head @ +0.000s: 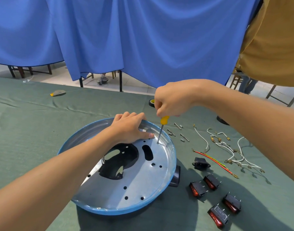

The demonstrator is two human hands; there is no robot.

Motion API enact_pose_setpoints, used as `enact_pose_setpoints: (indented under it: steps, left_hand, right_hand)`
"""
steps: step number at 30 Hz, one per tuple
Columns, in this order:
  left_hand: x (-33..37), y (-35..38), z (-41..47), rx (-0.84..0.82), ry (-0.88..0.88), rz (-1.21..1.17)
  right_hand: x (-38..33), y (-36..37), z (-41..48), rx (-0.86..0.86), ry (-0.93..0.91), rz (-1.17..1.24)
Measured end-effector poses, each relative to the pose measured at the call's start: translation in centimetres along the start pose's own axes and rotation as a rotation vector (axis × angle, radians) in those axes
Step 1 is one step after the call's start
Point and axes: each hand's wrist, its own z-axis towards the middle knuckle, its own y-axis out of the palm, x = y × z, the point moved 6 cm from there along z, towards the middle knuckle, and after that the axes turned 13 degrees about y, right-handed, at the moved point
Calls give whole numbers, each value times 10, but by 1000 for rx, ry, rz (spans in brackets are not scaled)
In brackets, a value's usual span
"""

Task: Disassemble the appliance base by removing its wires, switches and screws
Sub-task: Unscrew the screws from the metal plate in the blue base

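There is one appliance base, one screwdriver, one black socket and one tape roll. Four red rocker switches lie out. Beside them are three long screws, one red wire, and white wires too tangled to count.

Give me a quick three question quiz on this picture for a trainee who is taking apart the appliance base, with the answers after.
1. True or false: the right hand holds the screwdriver with its tip down on the appliance base.
2. How many red rocker switches lie on the green cloth?
3. What does the left hand grip? A the base's rim; B the cloth; C a switch.
Key: 1 true; 2 four; 3 A.
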Motion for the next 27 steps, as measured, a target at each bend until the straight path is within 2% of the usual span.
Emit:
enact_pose_setpoints:
  steps: [4, 11, 27]
  left_hand:
    - [-1, 0, 0, 13, -2, -12]
    - [-1, 0, 0, 14, 0, -4]
    - [2, -2, -1, 19, 2, -9]
  right_hand:
    - [4, -1, -5, 38, -31, 115]
    - [5, 4, -4, 124, 8, 59]
    - [-7, 6, -11, 53, -298, -108]
